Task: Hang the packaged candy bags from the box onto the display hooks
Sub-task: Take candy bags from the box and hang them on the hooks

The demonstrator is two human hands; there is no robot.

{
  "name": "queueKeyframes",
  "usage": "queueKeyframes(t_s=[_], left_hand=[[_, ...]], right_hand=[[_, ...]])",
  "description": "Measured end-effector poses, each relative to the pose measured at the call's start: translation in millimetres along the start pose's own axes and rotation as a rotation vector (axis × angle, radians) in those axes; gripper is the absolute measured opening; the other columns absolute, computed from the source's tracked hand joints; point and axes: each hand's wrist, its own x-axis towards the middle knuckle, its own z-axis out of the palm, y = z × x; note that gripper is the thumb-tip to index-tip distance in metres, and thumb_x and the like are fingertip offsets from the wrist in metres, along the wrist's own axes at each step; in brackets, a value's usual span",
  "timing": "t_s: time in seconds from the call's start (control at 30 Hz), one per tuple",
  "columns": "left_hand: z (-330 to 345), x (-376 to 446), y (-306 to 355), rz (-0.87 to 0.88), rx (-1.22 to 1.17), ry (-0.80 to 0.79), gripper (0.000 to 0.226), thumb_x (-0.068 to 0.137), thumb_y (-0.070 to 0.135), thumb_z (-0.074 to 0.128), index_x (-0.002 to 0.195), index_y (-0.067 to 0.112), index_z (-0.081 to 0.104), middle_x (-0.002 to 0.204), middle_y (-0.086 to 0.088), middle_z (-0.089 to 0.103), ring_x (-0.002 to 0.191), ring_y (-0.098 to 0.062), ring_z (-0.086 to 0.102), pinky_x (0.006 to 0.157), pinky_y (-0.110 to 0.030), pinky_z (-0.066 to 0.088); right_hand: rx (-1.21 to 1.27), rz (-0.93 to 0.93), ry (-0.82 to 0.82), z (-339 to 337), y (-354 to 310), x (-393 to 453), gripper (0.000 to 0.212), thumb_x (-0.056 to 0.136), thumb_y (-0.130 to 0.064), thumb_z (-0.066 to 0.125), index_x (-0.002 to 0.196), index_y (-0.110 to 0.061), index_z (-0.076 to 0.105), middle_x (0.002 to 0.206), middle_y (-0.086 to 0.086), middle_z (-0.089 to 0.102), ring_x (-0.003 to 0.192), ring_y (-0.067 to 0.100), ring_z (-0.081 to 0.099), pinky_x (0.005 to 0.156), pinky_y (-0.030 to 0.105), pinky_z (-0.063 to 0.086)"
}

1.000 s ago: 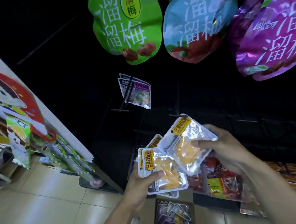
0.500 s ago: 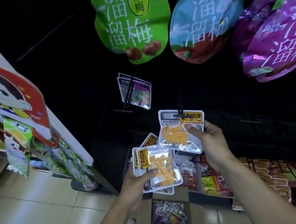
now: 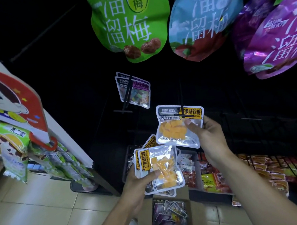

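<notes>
My right hand [image 3: 208, 141] pinches the right side of a clear mango candy bag [image 3: 175, 128] with a yellow label. The bag's top sits on a black display hook [image 3: 183, 115]. My left hand [image 3: 140, 183] grips a small stack of the same mango candy bags [image 3: 161, 167] below and to the left, thumb across the front one. Up and to the left, a neighbouring hook [image 3: 126, 96] carries purple-labelled candy bags [image 3: 138, 93]. A cardboard box [image 3: 197, 211] on the floor holds several dark purple packets.
Big green [image 3: 127, 23], blue [image 3: 202, 20] and purple [image 3: 281, 38] snack bags hang overhead. A white side rack with green packets [image 3: 15, 144] stands at left. Low shelves of red and orange packets [image 3: 271, 169] run to the right. Bare black hooks [image 3: 251, 119] jut out at right.
My right hand has lifted one mango bag away from the stack, turned it upright and brought it onto the hook. My left hand has stayed low with the stack.
</notes>
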Motion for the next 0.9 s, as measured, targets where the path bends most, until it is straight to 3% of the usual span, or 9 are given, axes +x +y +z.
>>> queueKeyframes(t_s=[0.27, 0.57, 0.63, 0.73, 0.8, 0.87, 0.9], left_hand=[[-2, 0, 3, -0.004, 0.002, 0.004, 0.064, 0.070, 0.018, 0.085, 0.130, 0.019, 0.063, 0.118, -0.007, 0.077, 0.111, -0.028, 0.073, 0.106, -0.055, 0.051], [-4, 4, 13, 0.028, 0.014, 0.007, 0.063, 0.071, 0.015, 0.084, 0.130, 0.017, 0.063, 0.117, -0.007, 0.077, 0.108, -0.028, 0.074, 0.102, -0.051, 0.055], [-4, 5, 15, 0.041, 0.015, 0.007, 0.061, 0.073, 0.014, 0.084, 0.130, 0.018, 0.063, 0.118, -0.007, 0.077, 0.109, -0.028, 0.074, 0.102, -0.051, 0.054], [-4, 7, 17, 0.058, 0.018, 0.010, 0.057, 0.077, 0.011, 0.082, 0.130, 0.019, 0.063, 0.119, -0.007, 0.077, 0.110, -0.028, 0.074, 0.104, -0.052, 0.053], [-2, 8, 19, 0.078, 0.038, 0.005, 0.052, 0.081, 0.009, 0.081, 0.129, 0.019, 0.064, 0.120, -0.006, 0.076, 0.112, -0.027, 0.073, 0.104, -0.051, 0.053], [1, 8, 20, 0.090, 0.057, -0.017, 0.047, 0.084, 0.006, 0.079, 0.127, 0.020, 0.065, 0.120, -0.006, 0.076, 0.113, -0.027, 0.073, 0.102, -0.047, 0.054], [3, 7, 22, 0.096, 0.065, -0.027, 0.046, 0.085, 0.005, 0.079, 0.126, 0.020, 0.066, 0.119, -0.007, 0.076, 0.112, -0.027, 0.073, 0.100, -0.045, 0.055]], right_hand=[[-0.015, 0.023, 0.117, 11, -4, 40, 0.017, 0.102, -0.029, 0.062, 0.112, -0.021, 0.075, 0.114, -0.003, 0.077, 0.112, 0.020, 0.070, 0.108, 0.051, 0.049], [-0.109, -0.006, 0.101, 16, -11, 120, 0.023, 0.106, -0.031, 0.055, 0.110, -0.018, 0.074, 0.108, -0.001, 0.076, 0.110, 0.019, 0.070, 0.103, 0.038, 0.051], [-0.102, 0.003, 0.110, 13, -8, 124, 0.024, 0.104, -0.035, 0.059, 0.116, -0.020, 0.072, 0.112, -0.003, 0.075, 0.112, 0.020, 0.069, 0.106, 0.041, 0.051], [-0.064, 0.008, 0.256, 8, -2, 105, 0.042, 0.094, -0.037, 0.072, 0.131, -0.019, 0.060, 0.127, 0.000, 0.068, 0.120, 0.018, 0.063, 0.108, 0.039, 0.048], [-0.071, -0.064, 0.302, 8, 4, 77, 0.032, 0.091, -0.032, 0.077, 0.118, -0.021, 0.063, 0.122, -0.001, 0.068, 0.117, 0.017, 0.064, 0.108, 0.039, 0.049], [-0.162, -0.111, 0.138, 8, 10, 46, 0.015, 0.088, -0.031, 0.080, 0.098, -0.029, 0.070, 0.108, -0.009, 0.073, 0.108, 0.009, 0.067, 0.105, 0.038, 0.051], [-0.251, -0.107, -0.007, 8, 9, 31, 0.014, 0.085, -0.036, 0.082, 0.095, -0.033, 0.072, 0.106, -0.015, 0.073, 0.104, 0.001, 0.067, 0.101, 0.032, 0.052]])
